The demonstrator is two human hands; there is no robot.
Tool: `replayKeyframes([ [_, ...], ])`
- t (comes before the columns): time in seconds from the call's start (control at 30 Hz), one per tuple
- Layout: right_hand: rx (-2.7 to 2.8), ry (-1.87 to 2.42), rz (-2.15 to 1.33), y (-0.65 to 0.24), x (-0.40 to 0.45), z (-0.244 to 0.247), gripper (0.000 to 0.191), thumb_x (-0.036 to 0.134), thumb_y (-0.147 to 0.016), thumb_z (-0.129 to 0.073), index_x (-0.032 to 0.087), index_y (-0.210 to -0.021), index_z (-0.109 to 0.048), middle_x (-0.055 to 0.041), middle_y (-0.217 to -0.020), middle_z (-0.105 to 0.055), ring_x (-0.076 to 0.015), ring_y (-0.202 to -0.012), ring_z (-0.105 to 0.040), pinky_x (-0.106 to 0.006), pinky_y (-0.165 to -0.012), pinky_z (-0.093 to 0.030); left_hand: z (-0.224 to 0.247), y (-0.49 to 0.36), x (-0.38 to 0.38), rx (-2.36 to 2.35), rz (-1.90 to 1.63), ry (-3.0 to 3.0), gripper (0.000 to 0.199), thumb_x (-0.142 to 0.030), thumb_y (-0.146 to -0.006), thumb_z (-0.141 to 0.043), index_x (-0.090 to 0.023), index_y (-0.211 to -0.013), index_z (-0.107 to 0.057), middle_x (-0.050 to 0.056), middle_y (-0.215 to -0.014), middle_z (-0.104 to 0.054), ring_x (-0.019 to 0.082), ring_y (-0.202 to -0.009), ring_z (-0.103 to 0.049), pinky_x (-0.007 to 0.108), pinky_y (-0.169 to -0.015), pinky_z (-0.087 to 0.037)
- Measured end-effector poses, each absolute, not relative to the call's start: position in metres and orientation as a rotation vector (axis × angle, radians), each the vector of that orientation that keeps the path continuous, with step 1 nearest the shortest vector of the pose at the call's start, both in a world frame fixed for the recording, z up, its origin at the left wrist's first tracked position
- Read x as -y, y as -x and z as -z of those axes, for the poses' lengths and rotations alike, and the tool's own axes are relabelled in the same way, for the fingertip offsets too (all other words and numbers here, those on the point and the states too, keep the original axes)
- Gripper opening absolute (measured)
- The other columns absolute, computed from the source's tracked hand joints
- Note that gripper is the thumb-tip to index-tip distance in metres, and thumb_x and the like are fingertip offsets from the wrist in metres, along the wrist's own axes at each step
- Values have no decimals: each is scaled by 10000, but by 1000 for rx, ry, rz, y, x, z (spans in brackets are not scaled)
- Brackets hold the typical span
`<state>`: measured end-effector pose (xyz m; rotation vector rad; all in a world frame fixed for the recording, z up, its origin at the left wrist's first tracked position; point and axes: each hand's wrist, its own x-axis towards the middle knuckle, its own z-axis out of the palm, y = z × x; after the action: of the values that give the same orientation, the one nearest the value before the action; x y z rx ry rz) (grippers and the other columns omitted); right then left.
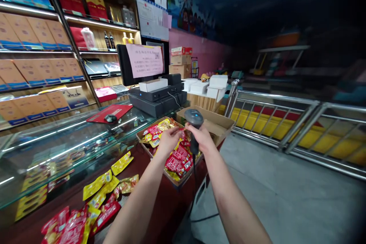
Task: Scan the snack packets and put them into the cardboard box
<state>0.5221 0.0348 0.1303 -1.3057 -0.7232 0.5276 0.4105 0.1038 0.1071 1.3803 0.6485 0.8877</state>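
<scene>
My right hand (202, 137) grips a dark handheld barcode scanner (193, 119), which stands upright with its cable hanging down. Closed fingers of my left hand (170, 139) pinch the edge of a small red snack packet (182, 129); most of it is hidden. Both hands are close together above an open cardboard box (183, 180) filled with red and yellow snack packets (179, 159). To the left on the dark red counter lie loose yellow packets (97, 185) and red packets (74, 225), partly behind my left forearm.
Behind the packets is a second open carton (225, 124). A glass display counter (71, 152) runs along the left, with a mouse (110, 118) on a red mat. A monitor (122, 65) stands at the back. Metal railings (263, 122) are at the right.
</scene>
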Motion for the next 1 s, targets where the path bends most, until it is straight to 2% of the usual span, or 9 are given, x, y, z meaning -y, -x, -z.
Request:
replayKeyframes([
  [0.13,753,1276,-540,-512,-38,-134,315,277,-570,-683,130,-849,-676,-52,-849,-699,-195,-824,-620,-301,-765,-444,-106,-392,-103,-668,-934,-1332,308,-171,-701,-706,-124,-1005,-703,107,-980,-712,214,-911,-663,337,-851,-509],
  [0.37,1068,1211,-690,-437,-71,-135,317,284,-618,-675,139,-900,-674,-55,-917,-704,-206,-856,-620,-315,-797,-444,-102,-310,-109,-836,-1083,-1227,361,-238,-721,-697,-117,-1061,-682,106,-930,-721,226,-899,-668,349,-837,-512],
  [0.5,1161,1206,-754,-393,-88,-128,298,278,-636,-658,146,-902,-676,-49,-896,-701,-199,-846,-617,-319,-806,-437,-91,-241,-116,-915,-1206,-1257,370,-281,-709,-707,-142,-1051,-689,100,-1016,-707,221,-950,-657,334,-871,-497],
  [0.67,1156,1212,-940,-334,-103,-108,260,281,-605,-664,149,-829,-675,-50,-856,-696,-203,-836,-610,-316,-789,-433,-74,-134,-122,-1229,-1311,-1285,405,-290,-681,-724,-126,-1050,-689,109,-1050,-697,230,-978,-648,327,-898,-476],
  [0.83,1232,1256,-1088,-279,-117,-77,228,255,-605,-640,139,-798,-677,-33,-771,-683,-183,-768,-596,-296,-746,-427,-47,-57,-125,-1428,-1281,-1193,424,-299,-655,-737,-125,-1039,-692,109,-1013,-706,232,-946,-655,301,-836,-491],
  [1.0,1313,1402,-1186,-252,-140,-39,168,239,-608,-618,138,-734,-664,5,-650,-634,-143,-641,-547,-256,-635,-404,-14,-31,-132,-1482,-1198,-1103,393,-260,-650,-736,-138,-1021,-694,107,-951,-717,224,-855,-670,276,-726,-505],
])
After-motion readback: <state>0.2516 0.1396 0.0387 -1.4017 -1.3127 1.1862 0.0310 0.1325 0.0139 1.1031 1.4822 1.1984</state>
